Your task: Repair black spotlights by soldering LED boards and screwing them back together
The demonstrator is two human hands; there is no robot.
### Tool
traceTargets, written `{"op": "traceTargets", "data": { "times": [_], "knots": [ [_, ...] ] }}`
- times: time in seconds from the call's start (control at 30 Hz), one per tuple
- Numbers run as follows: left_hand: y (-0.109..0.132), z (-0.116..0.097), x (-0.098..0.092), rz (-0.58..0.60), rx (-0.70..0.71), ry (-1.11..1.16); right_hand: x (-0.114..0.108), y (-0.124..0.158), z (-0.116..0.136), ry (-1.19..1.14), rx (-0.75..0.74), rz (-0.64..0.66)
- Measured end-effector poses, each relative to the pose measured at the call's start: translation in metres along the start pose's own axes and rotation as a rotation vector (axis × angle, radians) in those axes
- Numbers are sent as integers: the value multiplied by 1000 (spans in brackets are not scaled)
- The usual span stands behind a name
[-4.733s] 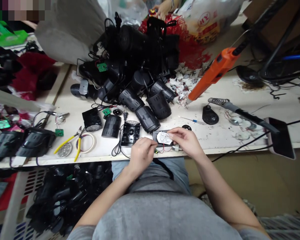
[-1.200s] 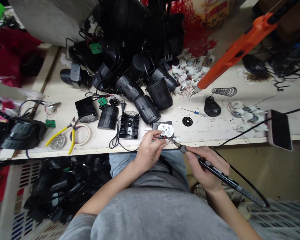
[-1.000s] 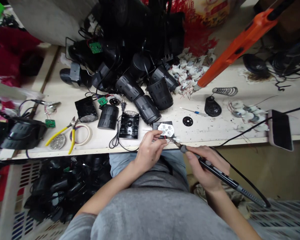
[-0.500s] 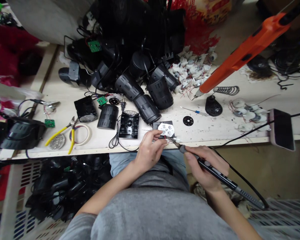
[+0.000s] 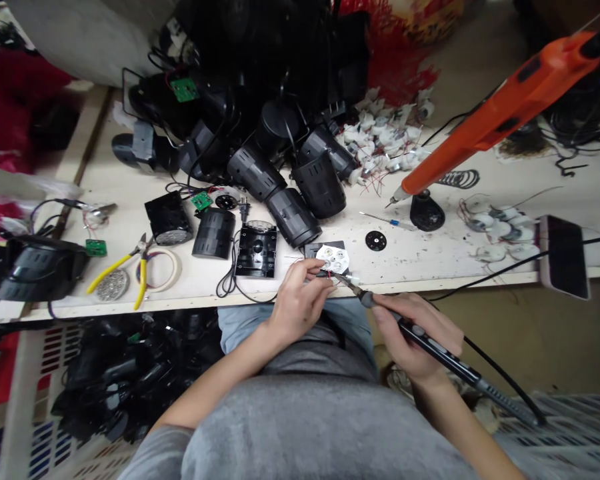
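Note:
My left hand (image 5: 298,300) is closed in a pinch on thin red wires at the near edge of a small white round LED board (image 5: 332,258), which lies on a black square plate at the table's front edge. My right hand (image 5: 416,333) is wrapped round a black soldering iron (image 5: 433,343); its tip points left and meets the wires just right of my left fingertips. The iron's black cord runs off to the lower right.
A pile of black lamp housings (image 5: 280,180) fills the table's middle and back. An orange tool (image 5: 500,113) hangs over the right side. Yellow pliers (image 5: 125,267), a tape roll (image 5: 163,267), a phone (image 5: 563,257) and a small screwdriver (image 5: 383,221) lie on the wooden table (image 5: 430,260).
Earlier both hands held the LED board without the iron. Since about a second ago the hands have stayed put; only the view has drifted slightly.

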State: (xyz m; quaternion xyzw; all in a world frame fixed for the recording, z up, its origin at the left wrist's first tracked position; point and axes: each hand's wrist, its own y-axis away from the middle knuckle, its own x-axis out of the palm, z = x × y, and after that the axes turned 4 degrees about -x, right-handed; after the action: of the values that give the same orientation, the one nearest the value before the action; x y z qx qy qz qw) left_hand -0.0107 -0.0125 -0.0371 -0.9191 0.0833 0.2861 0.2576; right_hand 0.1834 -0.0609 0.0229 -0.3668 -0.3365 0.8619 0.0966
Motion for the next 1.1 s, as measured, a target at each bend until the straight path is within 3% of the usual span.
{"op": "traceTargets", "data": {
  "times": [0.57, 1.1],
  "knots": [
    [-1, -1, 0, 9, -9, -4, 7, 6, 0, -45, 17, -53],
    [-1, -4, -2, 36, -38, -39, 7, 8, -1, -65, 0, -26]
  ]
}}
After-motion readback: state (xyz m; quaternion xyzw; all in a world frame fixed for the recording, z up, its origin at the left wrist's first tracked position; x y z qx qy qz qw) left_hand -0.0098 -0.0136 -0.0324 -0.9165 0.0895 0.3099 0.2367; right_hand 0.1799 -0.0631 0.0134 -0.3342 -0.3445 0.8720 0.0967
